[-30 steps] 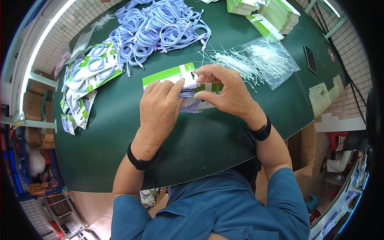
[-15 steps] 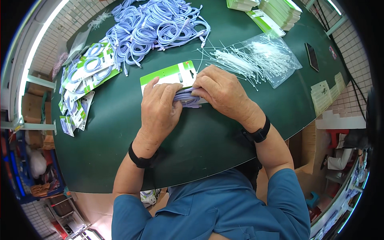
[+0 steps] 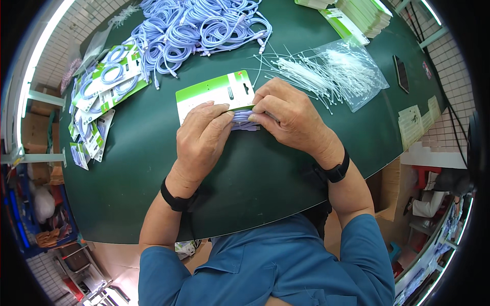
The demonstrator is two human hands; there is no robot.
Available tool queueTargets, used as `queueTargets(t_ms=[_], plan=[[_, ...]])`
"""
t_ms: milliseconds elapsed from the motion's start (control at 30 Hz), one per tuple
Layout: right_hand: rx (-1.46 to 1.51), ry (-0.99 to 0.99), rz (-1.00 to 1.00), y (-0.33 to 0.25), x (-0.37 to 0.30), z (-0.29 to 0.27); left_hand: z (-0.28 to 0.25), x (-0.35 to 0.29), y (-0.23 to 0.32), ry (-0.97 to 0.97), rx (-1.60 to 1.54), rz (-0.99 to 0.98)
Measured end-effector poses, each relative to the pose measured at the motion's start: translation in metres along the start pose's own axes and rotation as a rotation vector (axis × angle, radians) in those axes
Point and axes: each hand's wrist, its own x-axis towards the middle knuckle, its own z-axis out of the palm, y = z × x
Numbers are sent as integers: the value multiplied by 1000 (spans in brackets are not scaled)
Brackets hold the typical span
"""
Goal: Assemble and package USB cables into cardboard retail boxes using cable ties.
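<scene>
A green-and-white hang card [image 3: 217,90] lies in front of me, with a coiled lavender cable [image 3: 244,118] against its near edge. My left hand [image 3: 205,136] pinches the left side of the coil and the card's edge, fingers closed. On the other side, my right hand [image 3: 288,115] grips the coil's right end between thumb and curled fingers. The middle of the coil shows between the two hands; its ends are hidden under the fingers. One thin white cable tie [image 3: 260,69] stretches toward the card's right edge. Whether it passes through the card is hidden.
A large heap of lavender cables [image 3: 189,35] lies at the back. At left are carded cables [image 3: 104,84] piled up. White cable ties [image 3: 311,76] spill from a clear plastic bag [image 3: 370,76] on the right. Beyond them are stacked cards [image 3: 365,18] and a phone [image 3: 401,74].
My left fingers have shifted over the coil toward its middle, and the thumb now presses on top. Both hands still hold the cable at the card. The view has shifted slightly.
</scene>
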Motion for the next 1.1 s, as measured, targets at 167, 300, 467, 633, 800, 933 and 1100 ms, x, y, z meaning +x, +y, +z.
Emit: queueTargets(t_ms=[167,300,467,633,800,933,1100], plan=[[-7,9,4,0,-1,1,3,3,7,-21,28,-44],[-10,12,0,1,0,2,4,6,9,-15,44,-42],[26,27,17,5,-2,-3,5,3,9,-20,15,-55],[-4,135,115,28,-1,-27,0,6,9,-30,-31,-74],[-237,3,601,54,-14,-48,-5,5,16,-56,-65,-75],[-375,-297,849,60,-19,-54,-4,5,20,-66,-84,-66],[-403,-215,656,67,-23,-39,-1,5,22,-57,-101,-46]])
